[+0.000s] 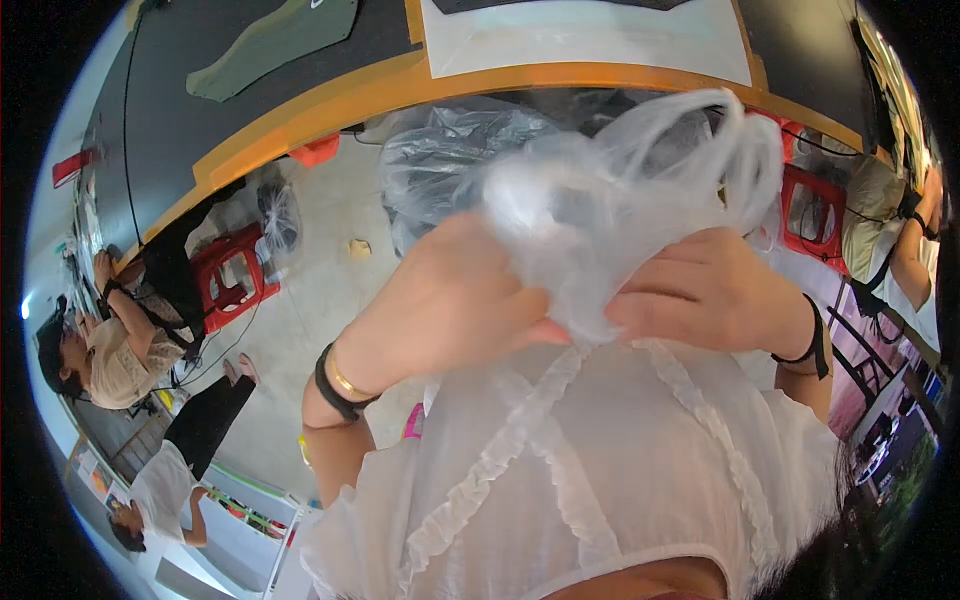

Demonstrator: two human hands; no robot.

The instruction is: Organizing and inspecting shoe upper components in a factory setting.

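Between two bare hands, in front of the chest, is one clear plastic bag point(650, 170). The right hand point(705, 295) has its fingers curled over and almost closed, gripping the bunched lower part of the bag. The left hand point(455, 290) is blurred; its fingers are bent, with the thumb near the bottom of the bag and the rest partly behind the plastic, so I cannot tell how far open they are or how firmly they hold it. The bag is thin, whitish and crumpled, narrow at the bottom, puffed out above, with looped strips standing up at its upper right.

Two black bands are worn, one per wrist, and one gold bracelet point(350, 386) sits beside the left one. Behind the hands is a white blouse point(620, 470) with ruffled strips.

Beyond the bag, a large, wrinkled dark plastic sack point(440, 155) lies by the table point(310, 118), which has a black top and yellow-orange edging. One white sheet point(590, 40) and one green piece point(270, 52) lie on it. At least two red stools point(208, 290) show, one each side, and three other people are farther out.
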